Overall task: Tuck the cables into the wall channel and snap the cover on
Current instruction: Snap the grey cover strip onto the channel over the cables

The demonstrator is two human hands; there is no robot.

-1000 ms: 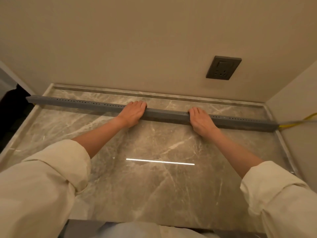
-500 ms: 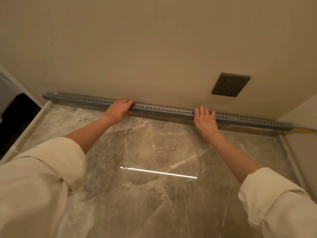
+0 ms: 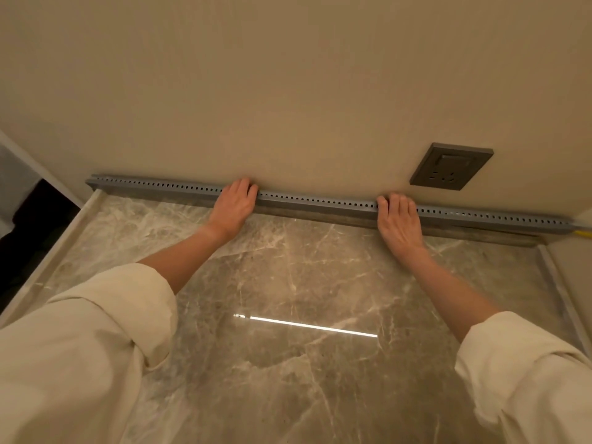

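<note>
A long grey perforated cable channel [image 3: 320,205] lies along the foot of the beige wall, on top of the marble skirting. My left hand [image 3: 234,205] lies over it left of the middle, fingers curled over its top edge. My right hand [image 3: 398,219] holds it right of the middle in the same way. A yellow cable [image 3: 582,233] comes out of the channel's right end. Whatever is inside the channel is hidden, and I cannot tell a separate cover from the channel body.
A dark wall socket [image 3: 451,166] sits on the wall above and right of my right hand. The polished marble floor [image 3: 288,283] has raised borders left and right. A dark opening [image 3: 28,232] lies at the far left. A side wall [image 3: 573,267] closes the right.
Both hands have carried the channel away from me, from the floor up against the wall's foot. In the last half second it settled slightly closer to the wall.
</note>
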